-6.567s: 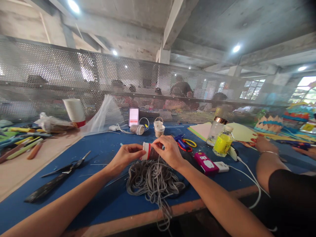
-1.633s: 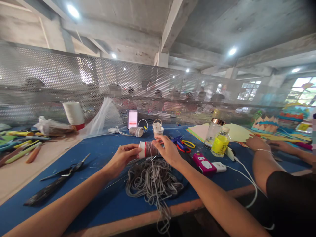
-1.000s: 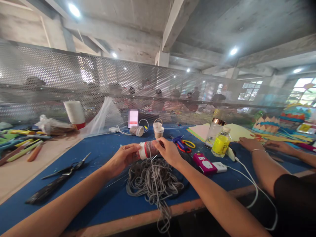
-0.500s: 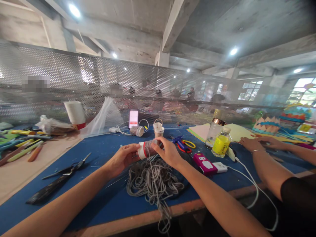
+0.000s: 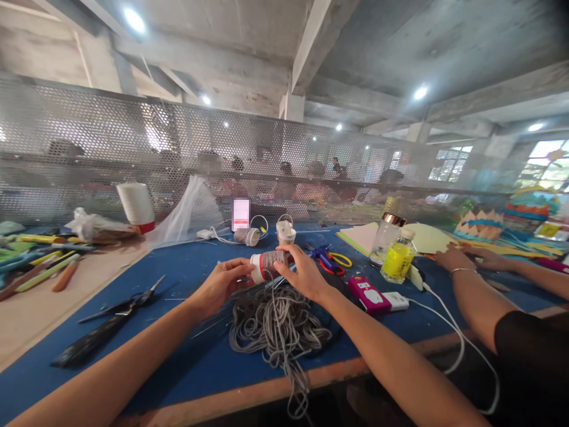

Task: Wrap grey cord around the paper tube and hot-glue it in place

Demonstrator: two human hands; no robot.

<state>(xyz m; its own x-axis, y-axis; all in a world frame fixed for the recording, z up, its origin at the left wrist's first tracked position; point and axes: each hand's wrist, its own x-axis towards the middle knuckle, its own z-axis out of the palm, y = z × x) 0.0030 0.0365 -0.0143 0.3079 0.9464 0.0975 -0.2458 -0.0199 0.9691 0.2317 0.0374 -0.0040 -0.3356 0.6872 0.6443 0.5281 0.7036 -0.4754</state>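
A white paper cup with a red band lies on its side in the air, grey cord wound round its body. My left hand grips its white end at the left. At the right end, my right hand holds the wound part between thumb and fingers. One strand hangs from the cup to a loose heap of grey cord on the blue table mat below, and some loops drop over the front edge.
Black scissors lie left. Behind are a wrapped cup, a phone and a small basket-like cup. Blue pliers, a magenta box and a yellow bottle stand right, near another person's arm.
The cup has turned slightly between my hands and shows more of its wound cord. The other person's arm at the right has shifted a little.
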